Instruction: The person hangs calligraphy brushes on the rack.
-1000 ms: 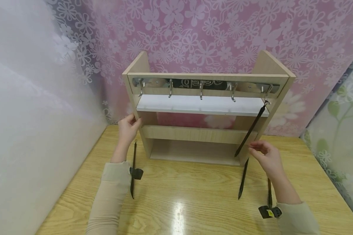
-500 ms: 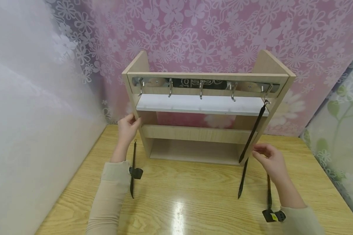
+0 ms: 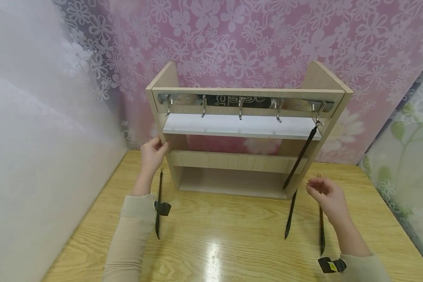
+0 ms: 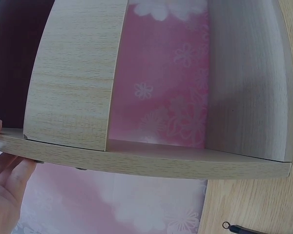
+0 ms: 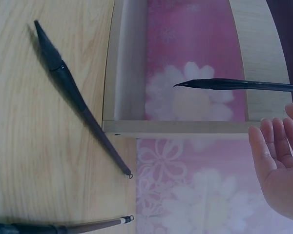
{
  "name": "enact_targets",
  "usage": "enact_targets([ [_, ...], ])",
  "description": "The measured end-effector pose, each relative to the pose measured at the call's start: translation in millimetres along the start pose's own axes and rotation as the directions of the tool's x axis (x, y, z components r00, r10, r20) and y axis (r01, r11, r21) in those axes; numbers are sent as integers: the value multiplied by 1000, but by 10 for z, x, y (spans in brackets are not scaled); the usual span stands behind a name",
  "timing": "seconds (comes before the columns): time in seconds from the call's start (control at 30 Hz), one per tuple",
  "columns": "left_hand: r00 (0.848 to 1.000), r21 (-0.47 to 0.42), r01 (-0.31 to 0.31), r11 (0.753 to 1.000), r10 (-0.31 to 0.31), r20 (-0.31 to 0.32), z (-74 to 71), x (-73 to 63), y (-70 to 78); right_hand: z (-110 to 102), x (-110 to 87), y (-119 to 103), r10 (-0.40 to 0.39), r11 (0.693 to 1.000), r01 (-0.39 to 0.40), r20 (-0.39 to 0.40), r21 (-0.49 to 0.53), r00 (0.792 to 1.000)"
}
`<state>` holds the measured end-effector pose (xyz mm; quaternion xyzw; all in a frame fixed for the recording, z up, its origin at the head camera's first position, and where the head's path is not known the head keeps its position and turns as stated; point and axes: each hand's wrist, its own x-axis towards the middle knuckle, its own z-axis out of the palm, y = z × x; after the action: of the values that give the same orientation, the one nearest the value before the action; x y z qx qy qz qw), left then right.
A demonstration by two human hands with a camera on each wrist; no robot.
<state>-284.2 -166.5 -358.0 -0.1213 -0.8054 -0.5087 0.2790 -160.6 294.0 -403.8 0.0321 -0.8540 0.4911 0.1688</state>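
Note:
A pale wooden desk shelf (image 3: pixel 232 161) stands upright on the table, with a metal hook rail (image 3: pixel 193 101) across its front. From the rightmost hook a dark calligraphy brush (image 3: pixel 300 156) hangs by its loop, tip down and slanting left. My left hand (image 3: pixel 153 156) grips the edge of the shelf's left side panel, thumb inside and fingers outside in the left wrist view. Just right of the shelf, my right hand (image 3: pixel 329 197) is held in the air with loosely bent fingers and nothing in them. The right wrist view shows its palm below the hanging brush.
On the table lie three more brushes: a left brush (image 3: pixel 160 196) by my left wrist, a brush (image 3: pixel 290 215) at the shelf's right foot, and a right brush (image 3: pixel 322 231) beneath my right hand. A flowered pink backdrop (image 3: pixel 246 47) rises behind the shelf.
My right hand has moved right and down, away from the shelf's right side. The hanging brush has swung right and then back left. My left hand keeps its place.

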Motion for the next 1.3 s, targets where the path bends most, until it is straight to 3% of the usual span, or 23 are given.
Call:
enact_targets([
  [0.27,1000,-8,6,1000,-6,-3,1,-2,-12,-40,-60,109,16,999,-16,11,-28,1000],
  [0.33,1000,-15,12,1000,-12,-4,-12,-25,98,-47,-73,138,18,1000,-18,11,-24,1000],
  [0.5,1000,-8,22,1000,-22,-2,-11,-23,102,-64,-104,170,35,999,-34,4,-38,999],
  [0.57,1000,-5,17,1000,-17,-2,-1,0,-6,-70,-113,180,48,998,-48,8,-51,999],
  [1.07,1000,6,8,1000,-8,-2,-12,-4,1,-84,-182,359,77,996,-77,4,-40,997],
  [1.3,1000,4,-7,1000,7,-1,-7,-3,-1,-130,-220,466,100,991,-98,12,-95,995],
])
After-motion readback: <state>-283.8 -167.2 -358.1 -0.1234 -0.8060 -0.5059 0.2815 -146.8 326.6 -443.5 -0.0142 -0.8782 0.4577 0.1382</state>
